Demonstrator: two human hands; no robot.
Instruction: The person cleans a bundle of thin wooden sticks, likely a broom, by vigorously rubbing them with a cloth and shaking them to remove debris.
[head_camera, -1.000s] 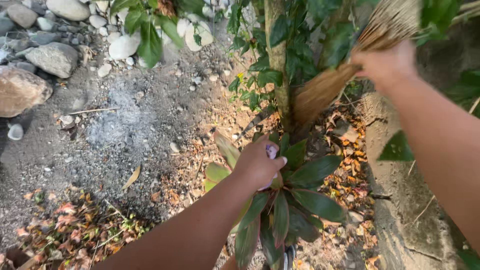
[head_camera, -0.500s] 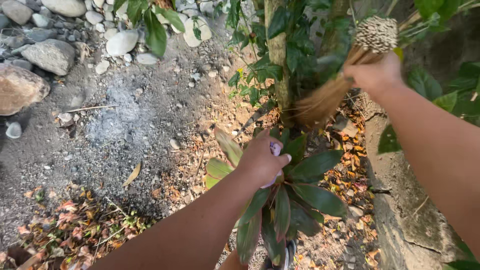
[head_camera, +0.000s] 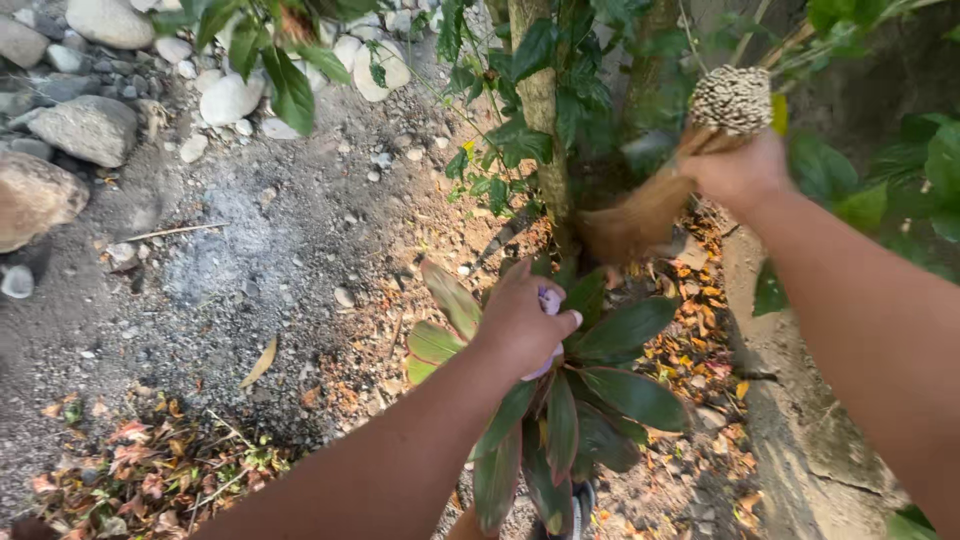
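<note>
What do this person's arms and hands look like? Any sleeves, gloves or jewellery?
Both forearms are bare: no sleeves show in the picture. The left hand and right hand wear no gloves, and no watch, bracelet or ring can be seen. The left thumbnail looks pale and untrimmed short; other details are too blurred to tell.

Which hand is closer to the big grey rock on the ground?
Left. The left hand is over the red-green plant, nearer the grey rock; the right hand holds the stick broom farther off.

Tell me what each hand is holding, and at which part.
The right hand grips a stick broom near its bound top end. The left hand is closed on a small pale object; which part cannot be told.
</note>
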